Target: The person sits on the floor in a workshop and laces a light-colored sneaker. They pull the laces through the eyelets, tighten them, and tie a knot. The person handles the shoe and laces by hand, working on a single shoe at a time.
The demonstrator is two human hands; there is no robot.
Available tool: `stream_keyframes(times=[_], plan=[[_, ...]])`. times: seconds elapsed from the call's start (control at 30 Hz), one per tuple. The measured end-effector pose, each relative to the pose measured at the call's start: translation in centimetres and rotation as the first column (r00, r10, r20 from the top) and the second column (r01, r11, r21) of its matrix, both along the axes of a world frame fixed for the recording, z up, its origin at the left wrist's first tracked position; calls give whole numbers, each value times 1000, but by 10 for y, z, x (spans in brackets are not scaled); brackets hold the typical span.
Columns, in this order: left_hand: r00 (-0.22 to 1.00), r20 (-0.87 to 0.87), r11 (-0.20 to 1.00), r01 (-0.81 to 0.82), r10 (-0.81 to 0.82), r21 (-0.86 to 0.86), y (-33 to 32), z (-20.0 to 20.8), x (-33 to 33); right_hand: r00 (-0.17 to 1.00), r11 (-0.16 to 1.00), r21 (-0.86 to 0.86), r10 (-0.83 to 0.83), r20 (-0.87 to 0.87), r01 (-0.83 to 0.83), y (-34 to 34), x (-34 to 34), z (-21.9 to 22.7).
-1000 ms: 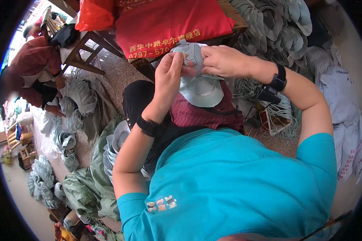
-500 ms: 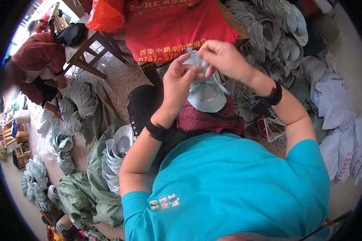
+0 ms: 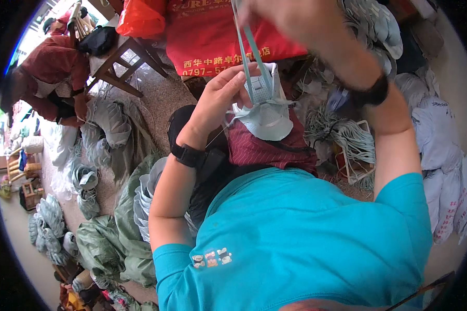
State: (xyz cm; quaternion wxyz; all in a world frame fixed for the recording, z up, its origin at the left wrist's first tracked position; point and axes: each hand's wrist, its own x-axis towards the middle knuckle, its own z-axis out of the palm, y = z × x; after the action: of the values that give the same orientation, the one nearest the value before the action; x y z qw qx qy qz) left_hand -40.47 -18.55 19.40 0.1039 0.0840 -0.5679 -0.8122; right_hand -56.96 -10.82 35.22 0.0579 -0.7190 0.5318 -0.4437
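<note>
A pale mint shoe upper (image 3: 269,124) rests over my lap, its toe end toward me. My left hand (image 3: 220,98) is closed at its left edge, thumb and fingers pinching beside the lace holes; part of the grip is hidden. A flat pale green shoelace (image 3: 250,39) rises from the upper as two taut strands. High above it, at the top edge of the view, my right hand (image 3: 283,15) is closed on the strands, blurred, its fingertips partly cut off. Another lace end sticks out at the upper's right side.
Ahead stands a table with a red bag (image 3: 207,36) over it. A bundle of pale laces (image 3: 347,137) lies to my right, near stacked uppers (image 3: 381,31) and white sacks (image 3: 433,129). At left, a co-worker (image 3: 52,78) bends over more uppers beside a wooden stool (image 3: 122,67).
My right hand has lifted up and away from my left, drawing the lace into long strands. My left hand has lowered to the upper's edge. The view has shifted slightly.
</note>
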Motion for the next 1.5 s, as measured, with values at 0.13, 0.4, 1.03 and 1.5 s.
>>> stream_keyframes(times=[0.13, 0.4, 1.03, 1.5], plan=[[978, -24, 969, 211, -209, 131, 22, -6, 13, 965, 997, -45, 52, -256, -65, -22, -13, 58], [817, 121, 801, 577, -564, -159, 65, 53, 34, 766, 989, -37, -137, -628, 146, -42, -72, 58], [873, 160, 568, -152, 461, -809, 38, -49, 24, 825, 914, 348, 27, -565, 208, 74, 3, -149], [892, 417, 729, -401, 173, 554, 53, -49, 16, 922, 973, 205, -20, -386, 107, 76, -2, -158]])
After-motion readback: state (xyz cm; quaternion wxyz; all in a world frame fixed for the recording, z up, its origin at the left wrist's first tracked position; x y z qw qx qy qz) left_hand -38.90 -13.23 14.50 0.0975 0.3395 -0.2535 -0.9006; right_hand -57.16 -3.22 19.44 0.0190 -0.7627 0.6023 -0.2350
